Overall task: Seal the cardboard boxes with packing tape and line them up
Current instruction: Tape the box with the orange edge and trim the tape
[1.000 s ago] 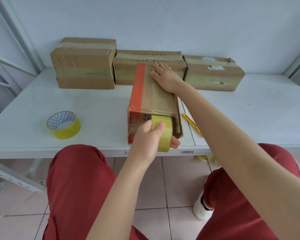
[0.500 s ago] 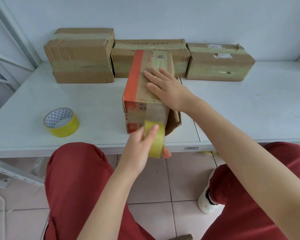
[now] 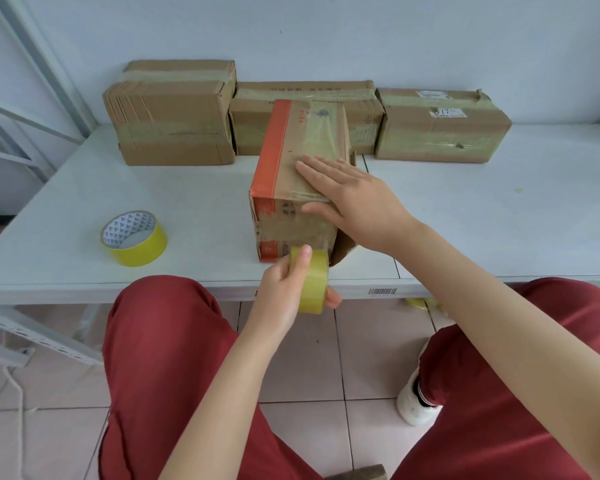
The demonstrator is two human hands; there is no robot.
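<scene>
Left hand (image 3: 284, 285) pinches the tape roll (image 3: 310, 278) at the table (image 3: 499, 220) edge; right hand (image 3: 354, 199) lies flat on the box (image 3: 284, 161) (front middle of table). A crooked pull could wrinkle the strip (image 3: 321, 136).

Plain pale blue-white wall (image 3: 361, 36) at 12 o'clock, white rectangular tabletop (image 3: 499, 216) beneath it, pale grey metal rack frame (image 3: 45, 67) at 10 o'clock, beige floor tiles (image 3: 368, 355) at 6 o'clock.
</scene>
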